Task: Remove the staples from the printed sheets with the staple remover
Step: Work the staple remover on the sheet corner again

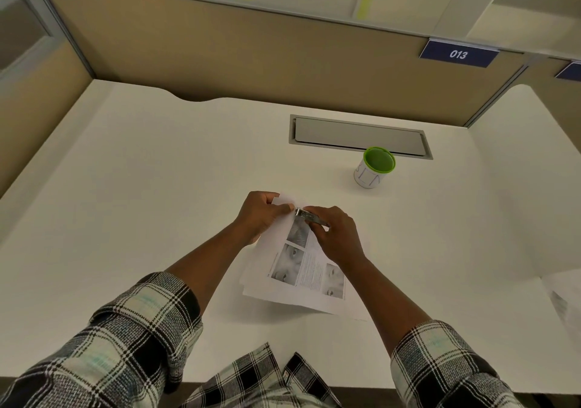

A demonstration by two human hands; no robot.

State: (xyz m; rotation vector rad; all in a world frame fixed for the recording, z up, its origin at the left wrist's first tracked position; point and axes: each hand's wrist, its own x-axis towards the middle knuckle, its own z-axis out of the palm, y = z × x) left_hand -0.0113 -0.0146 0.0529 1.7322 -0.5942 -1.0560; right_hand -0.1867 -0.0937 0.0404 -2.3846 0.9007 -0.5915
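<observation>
Metal glints at the far corner of the printed sheets [295, 269], where the staple remover [309, 215] is gripped in the right hand [333, 234] and set against the paper. That corner is pinched and steadied by the left hand [259, 214]. The sheets lie on the white desk [141, 187], mid-front — thin, limp and easily torn, so they are best held close beside the staple, which itself cannot be made out. "013" can be read on a blue sign [458, 54]; faint marks on the green-rimmed cup [374, 168] cannot be deciphered.
</observation>
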